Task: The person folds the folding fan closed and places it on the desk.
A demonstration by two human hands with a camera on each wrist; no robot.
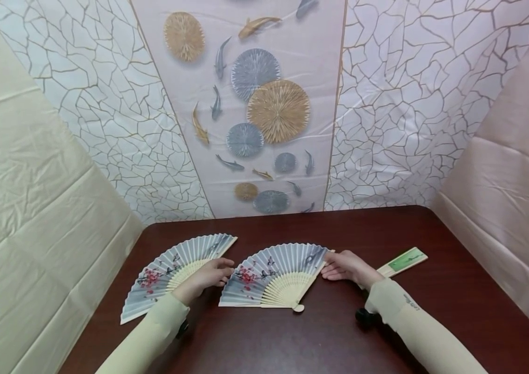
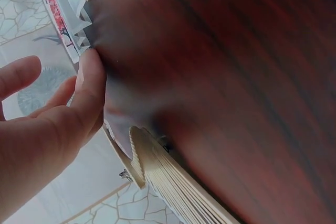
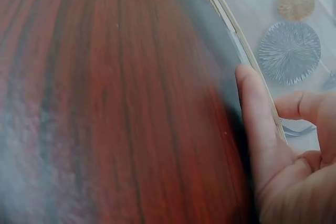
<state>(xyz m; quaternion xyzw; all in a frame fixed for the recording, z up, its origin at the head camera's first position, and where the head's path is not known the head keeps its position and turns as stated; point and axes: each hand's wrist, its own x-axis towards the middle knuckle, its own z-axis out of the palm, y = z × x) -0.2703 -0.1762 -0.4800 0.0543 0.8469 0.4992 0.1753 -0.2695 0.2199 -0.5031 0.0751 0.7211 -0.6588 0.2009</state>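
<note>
In the head view an open folding fan (image 1: 288, 259), grey-blue with red blossoms and pale ribs, lies near the table's middle, pivot toward the person. My right hand (image 1: 346, 266) pinches its right end stick; the right wrist view has the fan's edge (image 3: 231, 29) between thumb and finger. My left hand (image 1: 208, 278) is at this fan's left side, its fingers loosely bent. One fingertip meets the pleated edge (image 2: 83, 38) in the left wrist view, while the thumb stands apart. A second similar fan (image 1: 140, 296) lies spread at left, partly covered by the left hand.
A green-ended, closed fan (image 1: 407, 259) lies at right, partly behind the right forearm. The dark red-brown table (image 1: 264, 343) meets a patterned cloth backdrop (image 1: 269, 109) at the rear, and pale cloth walls (image 1: 21, 208) stand at both sides.
</note>
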